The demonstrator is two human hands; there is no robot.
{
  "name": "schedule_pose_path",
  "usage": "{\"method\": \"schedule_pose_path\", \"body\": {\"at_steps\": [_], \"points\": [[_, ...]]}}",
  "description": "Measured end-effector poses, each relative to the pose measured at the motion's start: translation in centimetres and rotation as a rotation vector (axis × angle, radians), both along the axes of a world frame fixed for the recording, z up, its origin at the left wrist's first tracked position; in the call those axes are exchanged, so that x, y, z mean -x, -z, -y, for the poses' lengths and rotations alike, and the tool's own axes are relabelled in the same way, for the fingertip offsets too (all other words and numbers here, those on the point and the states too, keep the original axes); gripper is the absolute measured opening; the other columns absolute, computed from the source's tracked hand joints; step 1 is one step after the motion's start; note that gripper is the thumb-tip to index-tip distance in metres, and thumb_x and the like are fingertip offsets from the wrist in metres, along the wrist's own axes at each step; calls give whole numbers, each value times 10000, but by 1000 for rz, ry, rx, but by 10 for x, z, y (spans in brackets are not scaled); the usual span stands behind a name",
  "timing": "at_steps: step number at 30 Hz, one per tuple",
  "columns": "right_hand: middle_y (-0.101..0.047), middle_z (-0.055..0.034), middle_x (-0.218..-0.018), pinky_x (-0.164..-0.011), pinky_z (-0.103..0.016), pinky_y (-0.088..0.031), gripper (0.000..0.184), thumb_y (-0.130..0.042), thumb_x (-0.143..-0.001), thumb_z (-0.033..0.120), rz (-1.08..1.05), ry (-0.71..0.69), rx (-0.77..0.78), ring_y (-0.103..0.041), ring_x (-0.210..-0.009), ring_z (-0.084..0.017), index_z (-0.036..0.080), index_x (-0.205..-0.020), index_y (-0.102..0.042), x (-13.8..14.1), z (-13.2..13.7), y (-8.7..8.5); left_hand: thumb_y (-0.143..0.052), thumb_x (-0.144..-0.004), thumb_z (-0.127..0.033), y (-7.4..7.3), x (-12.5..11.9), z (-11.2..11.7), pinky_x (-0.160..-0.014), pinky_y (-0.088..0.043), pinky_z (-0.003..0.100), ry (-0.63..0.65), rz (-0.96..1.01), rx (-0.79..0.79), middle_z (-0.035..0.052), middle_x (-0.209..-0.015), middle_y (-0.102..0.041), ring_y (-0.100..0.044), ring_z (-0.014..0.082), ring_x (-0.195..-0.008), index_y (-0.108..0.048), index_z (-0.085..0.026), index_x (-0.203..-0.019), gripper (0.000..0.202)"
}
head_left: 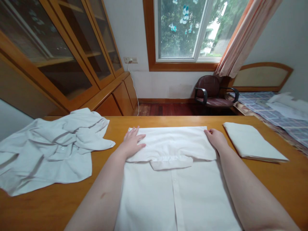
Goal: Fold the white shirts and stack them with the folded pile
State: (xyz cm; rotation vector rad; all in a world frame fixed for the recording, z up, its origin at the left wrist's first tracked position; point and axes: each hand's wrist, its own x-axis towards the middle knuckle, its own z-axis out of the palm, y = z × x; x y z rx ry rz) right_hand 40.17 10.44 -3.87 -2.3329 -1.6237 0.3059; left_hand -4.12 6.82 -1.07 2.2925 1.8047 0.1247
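Observation:
A white button-front shirt (149,192) lies in front of me on the wooden table, its far end folded over toward me. The collar (170,164) sticks out from under that fold, and the button strip runs down the middle. Fingers spread, my left hand (133,141) rests flat on the far left corner of the fold. At the opposite corner, my right hand (215,137) is closed, with thumb and fingers pinching the shirt's edge. Parts of the right fingers are hidden.
A crumpled white shirt (69,144) covers the left of the wooden table (168,121). On the right lies a neatly folded white garment (252,141). Beyond the table are a glass-door cabinet (79,67), a brown armchair (209,91) and a bed (269,109).

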Motion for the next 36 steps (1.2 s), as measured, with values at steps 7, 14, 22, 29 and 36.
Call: {"method": "schedule_pose_path", "body": {"at_steps": [7, 14, 22, 29, 36], "points": [[-678, -104, -888, -635, -291, -383, 399, -419, -838, 513, 23, 9, 51, -607, -850, -248, 189, -918, -639, 4, 0, 0, -690, -618, -518, -21, -35, 34, -1126, -47, 467, 437, 108, 321, -18, -1542, -25, 36, 275, -1402, -242, -375, -1425, 934], [-674, -109, -879, -645, -301, -395, 425, -400, -840, 540, 36, -14, 60, -608, -853, -255, 192, -937, -624, 6, 0, -1, -606, -673, -208, -18, -71, 56, -1133, -35, 461, 591, 123, 227, -9, -1520, -183, -82, 234, -1404, -277, -318, -1424, 828], [-679, -114, -858, -629, -301, -397, 446, -418, -825, 563, 33, -9, 38, -617, -829, -254, 184, -905, -638, 3, -1, 3, -397, -802, -147, -26, -78, 59, -1024, -344, 319, 507, 412, 321, -26, -1303, -548, -498, 171, -1190, -570, -284, -1235, 486], [-675, -101, -854, -654, -303, -397, 406, -446, -815, 544, 15, 11, 30, -607, -831, -247, 198, -888, -644, 2, -2, 3, -391, -807, -167, -32, -73, 58, -1006, -349, 275, 532, 561, 503, -40, -1274, -574, -519, 160, -1163, -629, -284, -1161, 442], [-668, -108, -928, -673, -303, -401, 410, -474, -820, 489, 19, 33, -11, -600, -864, -245, 175, -1045, -610, 7, 3, -3, -635, -703, -375, -29, -74, 60, -1063, -277, 351, 509, 351, 449, 36, -1411, -432, -403, 243, -1266, -454, -252, -1344, 678]]}}
